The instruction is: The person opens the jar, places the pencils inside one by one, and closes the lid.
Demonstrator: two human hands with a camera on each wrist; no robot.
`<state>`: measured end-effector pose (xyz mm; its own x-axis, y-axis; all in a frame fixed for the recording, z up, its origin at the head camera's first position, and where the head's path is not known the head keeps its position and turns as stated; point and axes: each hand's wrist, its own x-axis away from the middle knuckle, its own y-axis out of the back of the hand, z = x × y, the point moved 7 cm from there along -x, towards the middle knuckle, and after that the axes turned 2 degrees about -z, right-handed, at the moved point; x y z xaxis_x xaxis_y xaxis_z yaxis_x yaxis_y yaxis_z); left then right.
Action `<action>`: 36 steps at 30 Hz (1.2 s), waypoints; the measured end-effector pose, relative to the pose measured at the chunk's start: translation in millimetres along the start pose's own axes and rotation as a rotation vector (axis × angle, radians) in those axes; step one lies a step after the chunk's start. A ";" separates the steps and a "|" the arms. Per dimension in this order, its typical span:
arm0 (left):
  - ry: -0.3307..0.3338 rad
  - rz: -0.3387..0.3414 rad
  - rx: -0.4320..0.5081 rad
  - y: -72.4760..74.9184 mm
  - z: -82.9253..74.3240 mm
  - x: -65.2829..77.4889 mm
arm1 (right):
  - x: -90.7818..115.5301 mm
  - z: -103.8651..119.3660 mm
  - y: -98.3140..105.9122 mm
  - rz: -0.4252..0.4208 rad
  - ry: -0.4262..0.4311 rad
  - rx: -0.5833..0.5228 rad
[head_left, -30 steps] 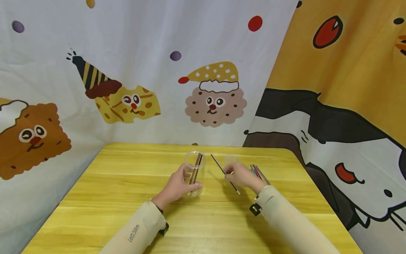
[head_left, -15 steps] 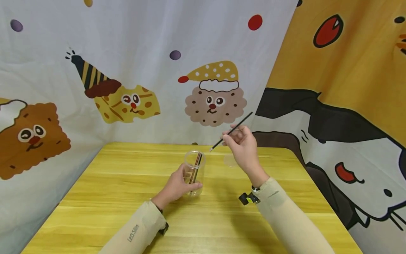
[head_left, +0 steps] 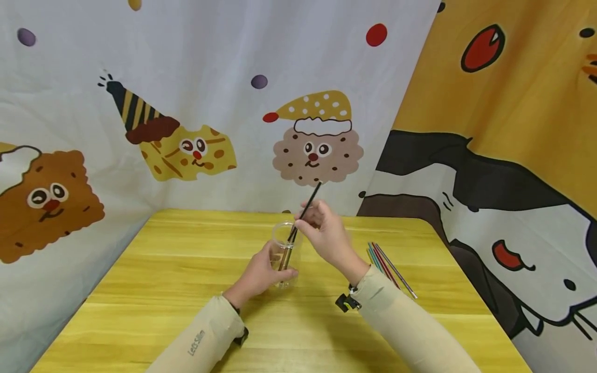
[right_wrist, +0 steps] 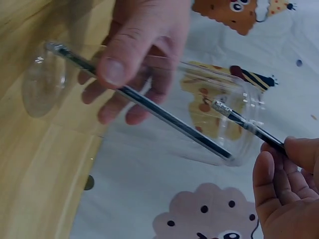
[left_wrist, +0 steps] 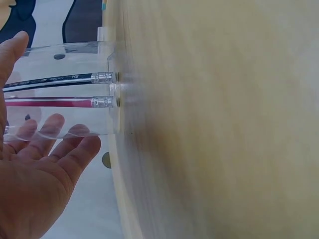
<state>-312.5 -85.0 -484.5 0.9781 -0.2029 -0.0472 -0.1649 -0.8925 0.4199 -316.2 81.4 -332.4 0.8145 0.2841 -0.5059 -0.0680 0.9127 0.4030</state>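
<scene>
On the table stands a clear plastic jar (head_left: 280, 239), upright, with its mouth uncovered. My left hand (head_left: 255, 274) grips it around the lower side, thumb in front. Inside, in the left wrist view, a dark striped pencil (left_wrist: 55, 81) and a pinkish-red pencil (left_wrist: 55, 102) lean with eraser ends at the bottom. My right hand (head_left: 326, 235) pinches another dark pencil (head_left: 312, 198) above the jar. In the right wrist view, that pencil's silver ferrule and eraser (right_wrist: 222, 107) point down into the jar's mouth, while the fingertips stay just outside the rim.
Several coloured pencils (head_left: 389, 267), blue, red and dark, lie on the wooden table (head_left: 196, 243) right of the jar, partly behind the right forearm. A printed cloth (head_left: 210, 62) hangs behind the table's far edge.
My right hand has lifted the dark pencil off the table, turned it eraser end down and moved it left to the jar's mouth. The left hand and jar have stayed in place.
</scene>
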 end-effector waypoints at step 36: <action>-0.005 -0.002 0.011 -0.2 0.7 -1.2 | 7.9 -4.4 -13.9 0.086 0.042 0.213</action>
<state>-313.7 -84.8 -485.1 0.9777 -0.2033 -0.0523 -0.1646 -0.8971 0.4101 -311.3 72.3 -345.4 0.7861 0.3739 -0.4922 -0.0093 0.8034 0.5954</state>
